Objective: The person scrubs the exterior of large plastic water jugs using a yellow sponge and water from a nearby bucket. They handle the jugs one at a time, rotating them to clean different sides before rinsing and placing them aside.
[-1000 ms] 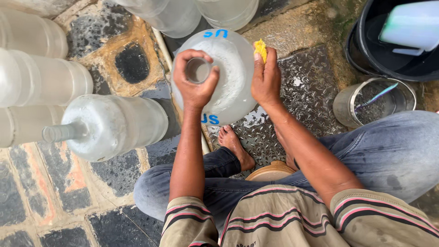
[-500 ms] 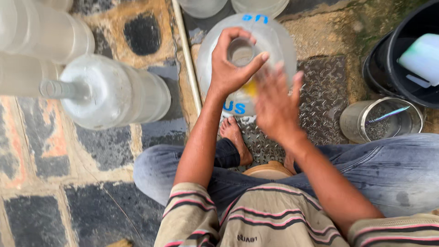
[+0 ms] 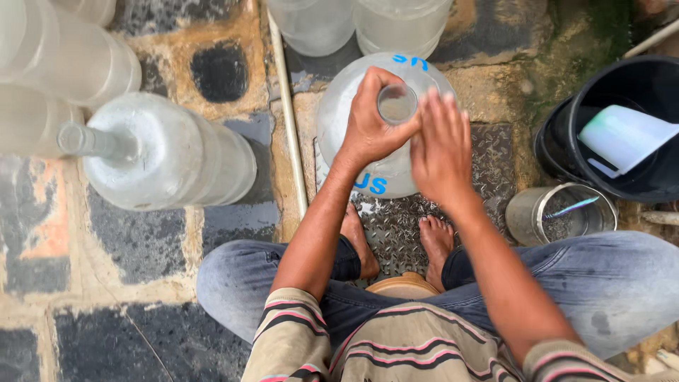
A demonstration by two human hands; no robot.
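The large clear water jug (image 3: 385, 127) stands upright on the metal floor plate (image 3: 495, 177) just ahead of the person's bare feet, and looks empty, so probably light but bulky; its smooth, wet-looking plastic wall would likely slip, and the narrow neck is the surest hold. The left hand (image 3: 371, 124) is wrapped around that neck at the open mouth. The right hand (image 3: 442, 152) hovers blurred beside the mouth, fingers loosely spread; whether it holds anything I cannot tell. A second ago the right hand rested on the jug's shoulder with a yellow piece; now it is at the neck.
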